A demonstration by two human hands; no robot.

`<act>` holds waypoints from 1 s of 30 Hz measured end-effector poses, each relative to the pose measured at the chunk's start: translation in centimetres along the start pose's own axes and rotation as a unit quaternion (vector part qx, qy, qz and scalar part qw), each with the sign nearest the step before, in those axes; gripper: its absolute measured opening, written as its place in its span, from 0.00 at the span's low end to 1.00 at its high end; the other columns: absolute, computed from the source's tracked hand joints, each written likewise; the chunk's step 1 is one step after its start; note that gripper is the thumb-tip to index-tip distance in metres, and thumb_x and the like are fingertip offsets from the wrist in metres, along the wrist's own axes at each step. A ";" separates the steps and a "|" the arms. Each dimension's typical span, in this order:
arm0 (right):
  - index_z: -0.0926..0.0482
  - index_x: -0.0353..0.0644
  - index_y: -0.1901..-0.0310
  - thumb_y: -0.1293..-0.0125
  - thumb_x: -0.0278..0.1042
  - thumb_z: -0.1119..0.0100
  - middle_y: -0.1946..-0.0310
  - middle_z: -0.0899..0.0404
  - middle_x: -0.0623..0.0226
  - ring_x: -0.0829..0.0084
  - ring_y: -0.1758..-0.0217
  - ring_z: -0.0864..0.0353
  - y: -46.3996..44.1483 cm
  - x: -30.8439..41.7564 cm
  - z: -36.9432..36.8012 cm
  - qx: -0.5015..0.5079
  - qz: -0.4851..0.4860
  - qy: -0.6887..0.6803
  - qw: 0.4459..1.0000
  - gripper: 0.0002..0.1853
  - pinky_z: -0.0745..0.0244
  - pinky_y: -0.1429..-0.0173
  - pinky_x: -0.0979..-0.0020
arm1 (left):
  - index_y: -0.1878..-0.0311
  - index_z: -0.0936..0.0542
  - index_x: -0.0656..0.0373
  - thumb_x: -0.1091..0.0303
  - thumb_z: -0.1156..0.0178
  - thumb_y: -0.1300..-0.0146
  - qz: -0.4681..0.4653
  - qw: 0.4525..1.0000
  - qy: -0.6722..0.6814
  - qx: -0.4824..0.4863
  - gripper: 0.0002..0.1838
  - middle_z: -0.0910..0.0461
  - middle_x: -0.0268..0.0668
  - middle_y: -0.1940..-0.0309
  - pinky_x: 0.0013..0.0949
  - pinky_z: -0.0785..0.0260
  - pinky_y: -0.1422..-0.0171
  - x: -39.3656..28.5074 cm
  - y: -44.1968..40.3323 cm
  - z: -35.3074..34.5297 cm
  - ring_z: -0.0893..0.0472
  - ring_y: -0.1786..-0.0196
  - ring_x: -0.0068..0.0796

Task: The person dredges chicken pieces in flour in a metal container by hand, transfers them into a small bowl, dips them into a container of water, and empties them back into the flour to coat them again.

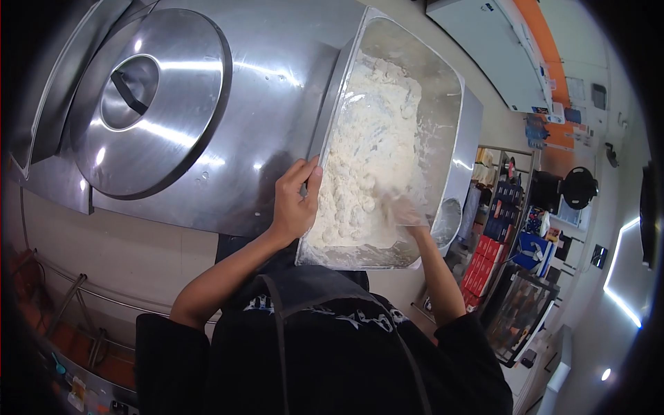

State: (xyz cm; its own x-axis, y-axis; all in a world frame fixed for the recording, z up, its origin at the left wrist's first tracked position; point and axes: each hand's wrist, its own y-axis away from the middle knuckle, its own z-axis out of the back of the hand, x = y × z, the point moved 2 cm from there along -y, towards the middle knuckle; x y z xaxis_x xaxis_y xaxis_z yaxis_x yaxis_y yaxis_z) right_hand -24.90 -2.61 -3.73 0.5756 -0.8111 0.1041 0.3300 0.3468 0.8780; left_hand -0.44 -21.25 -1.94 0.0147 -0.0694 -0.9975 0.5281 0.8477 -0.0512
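Stainless-steel counter [270,104], with your deep metal pan [443,90] of flour [373,124] at one o'clock from mid-view.
From the pan's middle, your left hand [297,197] at eight o'clock grips its edge; your right hand [404,209], blurred in a see-through glove [413,216], is down at the clumpy flour near half past five, its finger spread impossible to tell. Your round lid [183,83] lies towards ten o'clock, red boxes [483,265] towards five.

Steel counter [270,117], round lid [153,104], powder-filled pan [440,124] on top
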 end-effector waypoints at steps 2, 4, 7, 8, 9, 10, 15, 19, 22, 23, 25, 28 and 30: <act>0.28 0.29 0.33 0.22 0.34 0.54 0.36 0.22 0.54 0.64 0.35 0.22 -1.4 -1.4 -4.2 0.043 -0.008 -0.382 0.923 0.23 0.30 0.27 0.65 | 0.47 0.21 0.76 0.72 0.45 0.25 0.003 1.000 0.002 0.001 0.14 0.29 0.49 0.71 0.37 0.35 0.63 0.2 0.0 -0.2 0.28 0.71 0.40; 0.26 0.30 0.35 0.24 0.33 0.49 0.39 0.20 0.55 0.66 0.38 0.20 -0.5 2.5 -5.8 0.092 -0.027 -0.599 0.795 0.21 0.26 0.31 0.66 | 0.47 0.21 0.76 0.72 0.45 0.25 0.001 1.000 -0.007 0.004 0.14 0.29 0.49 0.71 0.37 0.35 0.63 0.1 0.1 -0.3 0.28 0.71 0.39; 0.26 0.32 0.35 0.25 0.32 0.46 0.39 0.20 0.56 0.68 0.40 0.19 -0.8 6.9 -5.8 0.098 -0.014 -0.629 0.771 0.21 0.23 0.35 0.68 | 0.46 0.22 0.76 0.72 0.45 0.25 0.018 1.000 -0.005 0.009 0.14 0.29 0.49 0.71 0.36 0.35 0.63 -0.1 0.0 -0.2 0.29 0.71 0.40; 0.26 0.32 0.35 0.25 0.32 0.45 0.39 0.20 0.56 0.68 0.40 0.18 -1.2 7.0 -6.3 0.084 0.004 -0.637 0.767 0.21 0.23 0.36 0.68 | 0.46 0.22 0.76 0.72 0.46 0.25 0.029 0.999 -0.001 0.016 0.14 0.30 0.49 0.71 0.36 0.35 0.63 -0.1 0.1 -0.2 0.29 0.71 0.40; 0.26 0.32 0.34 0.26 0.31 0.45 0.39 0.20 0.56 0.69 0.40 0.18 -1.2 7.8 -6.4 0.070 0.021 -0.644 0.761 0.21 0.23 0.36 0.69 | 0.45 0.22 0.76 0.72 0.46 0.25 0.024 1.000 -0.004 0.018 0.14 0.30 0.49 0.71 0.36 0.35 0.63 -0.2 0.1 -0.1 0.29 0.71 0.40; 0.27 0.32 0.34 0.26 0.30 0.45 0.39 0.20 0.56 0.68 0.40 0.18 0.5 10.3 -5.3 0.052 0.043 -0.661 0.748 0.22 0.22 0.37 0.69 | 0.45 0.22 0.76 0.72 0.46 0.25 0.020 1.000 -0.005 0.020 0.15 0.30 0.49 0.71 0.36 0.35 0.63 -0.2 0.1 -0.1 0.29 0.71 0.39; 0.30 0.33 0.31 0.33 0.27 0.36 0.36 0.22 0.58 0.70 0.39 0.19 1.3 8.8 0.9 -0.126 0.201 -0.452 0.860 0.29 0.24 0.35 0.70 | 0.45 0.22 0.75 0.71 0.46 0.24 0.011 1.000 -0.018 0.016 0.15 0.29 0.48 0.71 0.36 0.35 0.64 0.0 -0.1 0.2 0.29 0.71 0.39; 0.31 0.35 0.30 0.39 0.27 0.28 0.36 0.22 0.62 0.72 0.38 0.20 3.7 8.3 4.4 -0.228 0.330 -0.277 0.873 0.35 0.25 0.34 0.71 | 0.46 0.21 0.74 0.71 0.46 0.24 0.012 1.000 -0.010 0.016 0.14 0.28 0.48 0.71 0.37 0.35 0.63 0.0 -0.2 0.1 0.29 0.71 0.39; 0.31 0.36 0.29 0.38 0.31 0.28 0.37 0.21 0.62 0.73 0.40 0.20 6.8 11.4 6.4 -0.127 0.349 -0.325 0.870 0.36 0.25 0.35 0.73 | 0.46 0.21 0.74 0.71 0.45 0.24 0.011 1.000 -0.011 0.013 0.14 0.28 0.48 0.71 0.37 0.35 0.63 0.2 0.0 -0.1 0.29 0.71 0.39; 0.31 0.36 0.29 0.36 0.33 0.30 0.38 0.21 0.63 0.73 0.40 0.21 6.7 11.8 6.9 -0.120 0.328 -0.321 0.880 0.35 0.25 0.35 0.73 | 0.46 0.21 0.74 0.71 0.45 0.24 0.010 1.000 -0.014 0.009 0.14 0.29 0.48 0.72 0.37 0.35 0.63 0.3 0.0 -0.1 0.29 0.71 0.39; 0.29 0.36 0.30 0.33 0.38 0.33 0.40 0.19 0.63 0.73 0.40 0.21 5.1 12.1 8.5 -0.158 0.263 -0.247 0.919 0.32 0.25 0.35 0.72 | 0.46 0.20 0.74 0.71 0.45 0.24 0.001 1.000 -0.013 0.001 0.14 0.29 0.48 0.72 0.37 0.35 0.63 0.2 -0.1 -0.1 0.29 0.71 0.38; 0.24 0.36 0.34 0.26 0.47 0.42 0.47 0.15 0.60 0.71 0.43 0.18 -6.0 9.1 8.1 -0.219 0.171 -0.152 0.948 0.27 0.24 0.37 0.69 | 0.46 0.20 0.74 0.71 0.45 0.24 0.001 1.000 -0.009 0.003 0.14 0.30 0.48 0.73 0.37 0.35 0.63 0.3 0.0 -0.1 0.29 0.71 0.38; 0.28 0.35 0.32 0.27 0.48 0.42 0.40 0.21 0.53 0.62 0.36 0.22 -4.8 11.8 6.6 -0.156 0.240 -0.184 0.940 0.30 0.27 0.33 0.63 | 0.47 0.20 0.74 0.71 0.45 0.24 0.001 1.000 -0.006 0.006 0.14 0.30 0.47 0.73 0.37 0.35 0.64 0.3 -0.2 -0.2 0.29 0.72 0.38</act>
State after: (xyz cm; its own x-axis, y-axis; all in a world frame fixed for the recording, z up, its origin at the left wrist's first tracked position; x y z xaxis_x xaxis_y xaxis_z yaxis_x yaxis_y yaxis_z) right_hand -24.58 -16.97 -3.67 0.4348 -0.6143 0.6585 0.3347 0.7891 0.5151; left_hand -0.74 -21.37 -2.20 0.0262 -0.0749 -0.9968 0.5385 0.8412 -0.0491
